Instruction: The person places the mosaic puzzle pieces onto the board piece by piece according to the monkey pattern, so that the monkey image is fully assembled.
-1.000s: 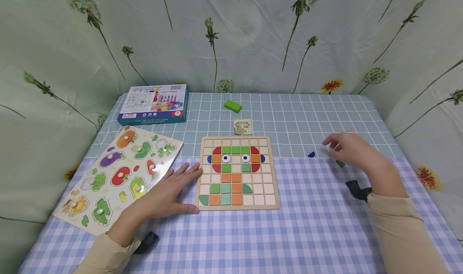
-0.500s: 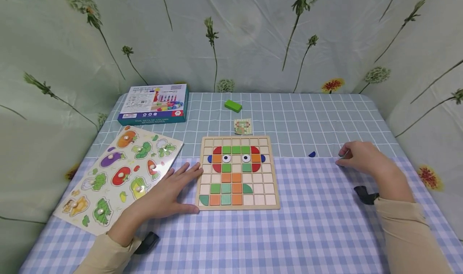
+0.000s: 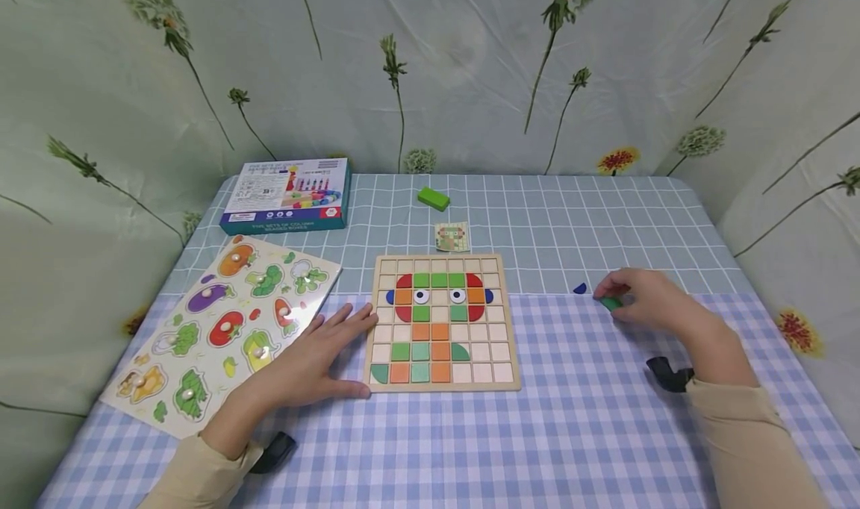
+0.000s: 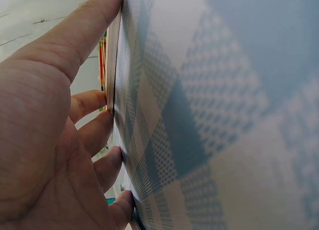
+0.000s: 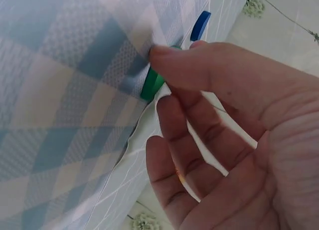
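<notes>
My right hand [image 3: 645, 300] pinches a green tile [image 3: 610, 302] between thumb and forefinger, low over the cloth at the right. In the right wrist view the thumb covers part of this green tile [image 5: 151, 85]. Just left of the fingers lies a blue half-round tile [image 3: 579, 289]. My left hand [image 3: 316, 356] lies with spread fingers along the left edge of a wooden grid board [image 3: 513, 345], fingertips and thumb at its rim. Coloured tiles on the board form a face with two eye tiles [image 3: 420, 296], with orange and green tiles below.
A small picture card [image 3: 452, 236] lies behind the board, and a green block [image 3: 433, 198] farther back. The vegetable peg puzzle [image 3: 228, 367] is at the left, partly behind my left forearm. A flat toy box [image 3: 285, 195] sits at the back left.
My right hand first reached back to the right over the green tile, then drew it leftward, toward the blue half-round tile. The left hand has stayed at the board.
</notes>
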A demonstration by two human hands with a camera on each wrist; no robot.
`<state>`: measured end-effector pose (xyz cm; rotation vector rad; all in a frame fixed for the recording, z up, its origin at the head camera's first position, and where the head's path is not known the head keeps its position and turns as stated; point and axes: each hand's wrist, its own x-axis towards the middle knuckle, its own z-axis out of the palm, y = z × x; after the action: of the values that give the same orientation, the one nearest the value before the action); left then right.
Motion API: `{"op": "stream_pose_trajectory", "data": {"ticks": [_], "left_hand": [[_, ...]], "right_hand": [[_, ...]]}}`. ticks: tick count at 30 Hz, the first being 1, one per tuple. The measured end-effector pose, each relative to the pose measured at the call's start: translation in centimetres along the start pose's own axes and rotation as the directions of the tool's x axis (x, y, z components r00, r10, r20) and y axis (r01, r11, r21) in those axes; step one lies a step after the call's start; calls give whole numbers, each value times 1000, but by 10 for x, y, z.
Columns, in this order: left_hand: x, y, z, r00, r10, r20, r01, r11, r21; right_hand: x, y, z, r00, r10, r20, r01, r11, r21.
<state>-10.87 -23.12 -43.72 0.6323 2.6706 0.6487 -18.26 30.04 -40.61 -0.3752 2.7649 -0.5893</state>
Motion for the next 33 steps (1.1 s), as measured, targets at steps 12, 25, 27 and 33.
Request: {"op": "stream_pose_trajectory", "data": {"ticks": [12,25,27,33], "left_hand": [[0,0,0,1000,-13,5,13,1000,-7],[-2,2,-1,1000,-6,3,6,1000,-3],[-2,3,-1,1000,-1,2,1,1000,-3],[-3,2,-1,1000,10,-5,-10,1000,-8]], "right_hand": [[-6,10,-1,997,53,-48,-53,999,-1],[0,-12,5,997,-56,-58,56,998,2],[3,-21,6,993,-103,-65,103,995,6],[13,-56,13,976,-209,-64,210,977,19]]}}
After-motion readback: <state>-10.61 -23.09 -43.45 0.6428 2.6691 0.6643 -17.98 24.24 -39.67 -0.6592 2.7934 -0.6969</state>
